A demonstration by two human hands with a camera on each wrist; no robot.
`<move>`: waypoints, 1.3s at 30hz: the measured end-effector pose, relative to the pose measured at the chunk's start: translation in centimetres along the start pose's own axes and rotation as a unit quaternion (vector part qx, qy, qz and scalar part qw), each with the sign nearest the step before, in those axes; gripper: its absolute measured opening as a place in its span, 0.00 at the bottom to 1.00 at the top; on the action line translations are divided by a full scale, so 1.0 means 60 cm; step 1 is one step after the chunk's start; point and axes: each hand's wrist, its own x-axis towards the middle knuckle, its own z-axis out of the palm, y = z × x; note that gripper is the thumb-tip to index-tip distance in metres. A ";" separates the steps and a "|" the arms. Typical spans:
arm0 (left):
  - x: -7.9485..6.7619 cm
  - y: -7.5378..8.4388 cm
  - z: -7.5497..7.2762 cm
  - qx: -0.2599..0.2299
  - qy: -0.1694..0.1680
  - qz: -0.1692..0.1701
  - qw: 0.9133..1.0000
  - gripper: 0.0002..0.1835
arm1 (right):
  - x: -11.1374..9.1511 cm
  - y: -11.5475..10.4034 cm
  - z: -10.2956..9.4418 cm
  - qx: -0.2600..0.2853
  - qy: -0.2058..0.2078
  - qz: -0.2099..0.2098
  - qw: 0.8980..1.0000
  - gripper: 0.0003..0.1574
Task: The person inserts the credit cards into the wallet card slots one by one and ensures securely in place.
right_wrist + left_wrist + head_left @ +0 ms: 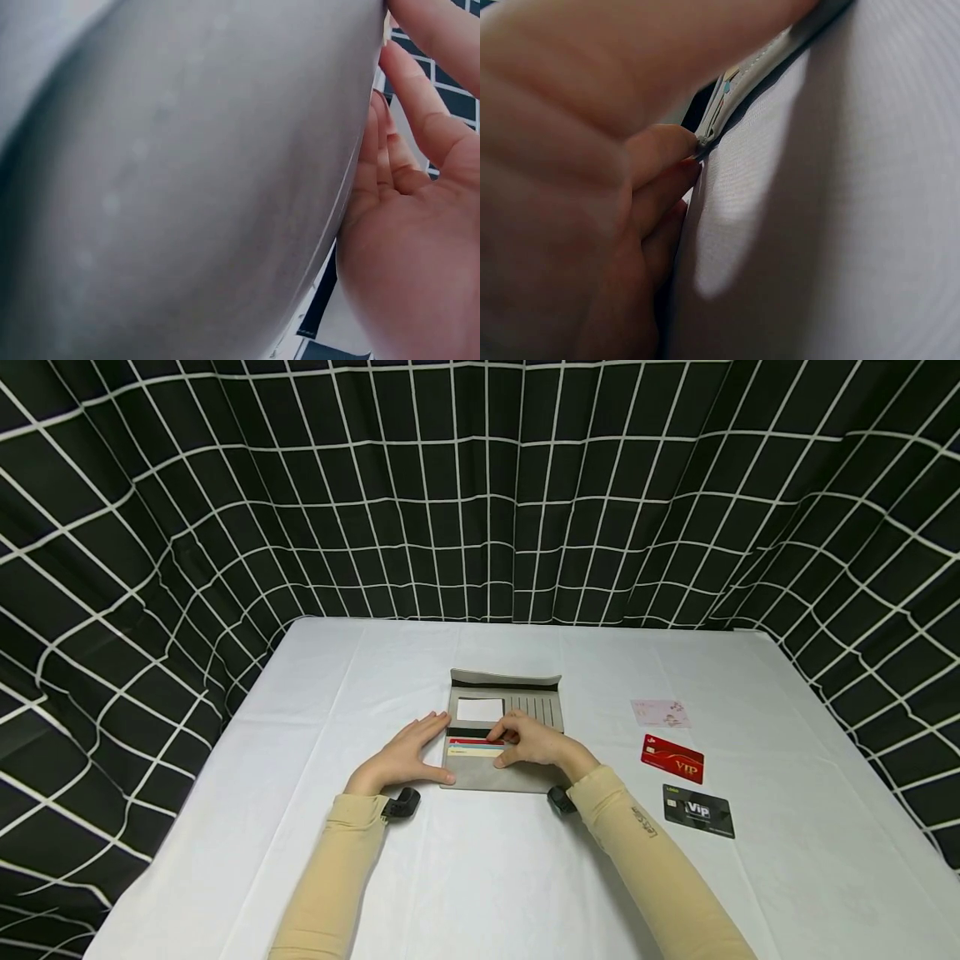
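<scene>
A grey wallet (487, 774) lies unfolded on the table, its flap at the far side. Its near pocket holds several stacked cards, with a red card (467, 742) uppermost and a cream card (472, 752) lowest. My left hand (405, 755) rests spread along the wallet's left edge, thumb at the near left corner. In the head view my right hand (531, 743) is over the pocket, index fingertip at the red card's top edge and thumb lower on the wallet. The right wrist view has the wallet's grey surface (202, 180) close up, beside the right-hand fingers (420, 97).
On the right of the white table (540, 877) lie a pale pink card (660, 713), a red VIP card (672, 759) and a black VIP card (698, 811). A white card (480, 710) sits in the wallet's far section. Black grid-patterned curtains (480, 510) surround the table.
</scene>
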 end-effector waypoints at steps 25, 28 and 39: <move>-0.001 0.004 -0.002 0.011 0.000 0.021 1.000 0.57 | -0.072 0.035 -0.052 0.176 -0.050 -0.009 0.983 0.38; -0.001 0.005 -0.003 0.010 0.001 0.021 1.000 0.57 | -0.090 0.042 -0.062 0.181 -0.045 -0.010 0.982 0.39; -0.002 0.000 -0.002 0.012 -0.002 0.014 1.000 0.57 | -0.177 0.075 -0.107 0.181 -0.009 0.003 0.983 0.40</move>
